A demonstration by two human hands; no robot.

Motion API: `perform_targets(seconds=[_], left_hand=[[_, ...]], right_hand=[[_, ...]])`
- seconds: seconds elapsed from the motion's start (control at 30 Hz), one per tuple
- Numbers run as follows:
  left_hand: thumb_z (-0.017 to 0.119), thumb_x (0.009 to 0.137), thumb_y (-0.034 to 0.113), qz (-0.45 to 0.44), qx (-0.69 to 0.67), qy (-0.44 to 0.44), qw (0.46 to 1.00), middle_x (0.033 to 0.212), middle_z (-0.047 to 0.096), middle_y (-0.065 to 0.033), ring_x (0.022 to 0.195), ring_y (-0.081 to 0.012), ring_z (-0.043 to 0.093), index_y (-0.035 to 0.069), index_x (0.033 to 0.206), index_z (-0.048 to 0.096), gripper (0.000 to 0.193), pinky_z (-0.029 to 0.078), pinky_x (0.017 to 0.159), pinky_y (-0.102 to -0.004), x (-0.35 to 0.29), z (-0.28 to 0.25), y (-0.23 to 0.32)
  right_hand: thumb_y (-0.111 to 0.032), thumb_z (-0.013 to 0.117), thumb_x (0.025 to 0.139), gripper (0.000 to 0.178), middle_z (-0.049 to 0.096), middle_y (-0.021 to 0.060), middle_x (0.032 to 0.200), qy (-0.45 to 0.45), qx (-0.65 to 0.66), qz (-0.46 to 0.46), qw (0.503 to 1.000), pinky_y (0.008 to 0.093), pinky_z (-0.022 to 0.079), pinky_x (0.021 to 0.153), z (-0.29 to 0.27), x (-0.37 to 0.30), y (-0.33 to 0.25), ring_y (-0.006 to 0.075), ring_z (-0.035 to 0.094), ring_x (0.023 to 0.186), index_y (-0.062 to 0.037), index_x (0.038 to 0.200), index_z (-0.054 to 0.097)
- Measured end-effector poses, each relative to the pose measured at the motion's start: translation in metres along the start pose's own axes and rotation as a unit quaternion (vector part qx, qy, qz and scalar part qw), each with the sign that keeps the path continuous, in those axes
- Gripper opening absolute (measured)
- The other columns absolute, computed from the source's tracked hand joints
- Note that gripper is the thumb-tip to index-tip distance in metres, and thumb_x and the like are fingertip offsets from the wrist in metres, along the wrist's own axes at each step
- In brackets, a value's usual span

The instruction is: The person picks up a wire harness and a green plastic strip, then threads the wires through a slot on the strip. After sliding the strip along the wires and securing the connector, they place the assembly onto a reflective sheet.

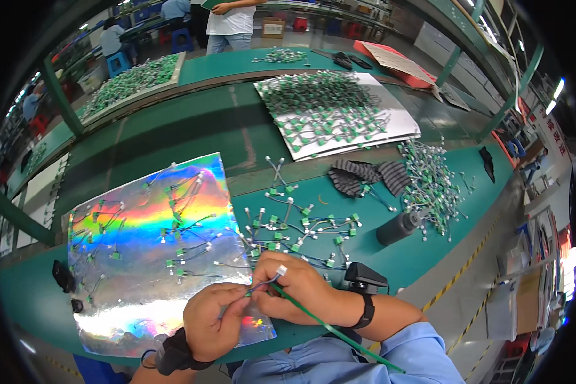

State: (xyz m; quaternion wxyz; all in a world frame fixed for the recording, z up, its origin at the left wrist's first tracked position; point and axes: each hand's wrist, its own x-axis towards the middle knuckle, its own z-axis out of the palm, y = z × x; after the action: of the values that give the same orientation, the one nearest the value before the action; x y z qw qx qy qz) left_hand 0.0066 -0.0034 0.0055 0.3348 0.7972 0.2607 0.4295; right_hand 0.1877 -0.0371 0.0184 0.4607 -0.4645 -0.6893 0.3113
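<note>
My left hand point(215, 321) and my right hand point(296, 289) meet at the near edge of the green bench. Both are closed, pinching a short wire cable point(260, 284) between their fingertips; its white connector pokes up by my right fingers. A long thin green rod point(339, 333) runs out from under my right hand toward the lower right; its far tip inside the grip is hidden. Below my left hand lies a shiny rainbow-coloured sheet point(134, 288) with several cables on it. Just beyond my right hand, loose cables with green and white connectors point(288, 233) are scattered.
A dark bottle point(397, 228) and a black device point(365, 276) sit right of my hands. Farther off are striped cloth point(358, 176), a cable heap point(429, 185) and a cable-covered white board point(397, 109). A person point(230, 22) stands across the bench.
</note>
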Motion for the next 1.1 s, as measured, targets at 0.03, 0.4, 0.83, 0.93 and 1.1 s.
perform_targets(seconds=[0.03,0.4,0.83,0.93,1.1], left_hand=[[0.064,0.077,-0.004,-0.021,-0.03,0.002,0.999,0.086,0.065,-0.0145,0.077,-0.0269,0.065,0.001,0.09,0.059,0.015,0.051,0.067,-0.0307,-0.001,0.0,-0.001],[0.061,0.083,-0.001,-0.112,-0.147,-0.009,0.983,0.095,0.064,-0.0151,0.084,-0.0224,0.064,-0.001,0.096,0.057,0.014,0.052,0.072,-0.0314,-0.01,0.001,-0.006],[0.052,0.092,0.012,-0.286,-0.626,-0.045,0.724,0.093,0.061,-0.0138,0.083,-0.0232,0.063,0.001,0.108,0.05,0.02,0.054,0.071,-0.0371,0.003,-0.011,-0.007],[0.051,0.093,0.013,-0.3,-0.635,-0.057,0.71,0.092,0.06,-0.0134,0.083,-0.0231,0.063,0.001,0.107,0.05,0.019,0.054,0.071,-0.038,0.001,-0.011,-0.007],[0.05,0.093,0.013,-0.317,-0.655,-0.055,0.684,0.092,0.06,-0.0147,0.081,-0.0235,0.062,0.0,0.107,0.05,0.018,0.054,0.071,-0.0385,0.001,-0.01,-0.005]], right_hand=[[-0.003,0.065,0.071,0.014,0.05,0.0054,0.073,-0.01,0.002,-0.003,1.0,0.0283,0.041,0.052,-0.001,0.0,-0.001,0.0169,0.052,0.062,-0.0046,0.079,0.053],[-0.003,0.062,0.078,0.008,0.055,0.0055,0.076,0.002,0.029,-0.015,0.999,0.0271,0.041,0.06,-0.003,-0.003,0.004,0.0154,0.052,0.066,-0.0043,0.079,0.053],[-0.009,0.051,0.091,0.011,0.059,0.0118,0.08,-0.042,0.134,-0.077,0.987,0.0263,0.045,0.06,-0.022,0.006,-0.01,0.0166,0.056,0.068,0.001,0.09,0.054],[-0.008,0.052,0.091,0.01,0.059,0.0134,0.081,-0.057,0.126,-0.068,0.988,0.0272,0.046,0.06,-0.02,0.002,-0.008,0.0169,0.057,0.068,0.0012,0.096,0.052],[-0.005,0.056,0.087,0.015,0.06,0.0147,0.083,-0.03,0.236,-0.059,0.969,0.0297,0.048,0.065,-0.013,-0.008,-0.003,0.0188,0.059,0.072,0.0004,0.099,0.05]])
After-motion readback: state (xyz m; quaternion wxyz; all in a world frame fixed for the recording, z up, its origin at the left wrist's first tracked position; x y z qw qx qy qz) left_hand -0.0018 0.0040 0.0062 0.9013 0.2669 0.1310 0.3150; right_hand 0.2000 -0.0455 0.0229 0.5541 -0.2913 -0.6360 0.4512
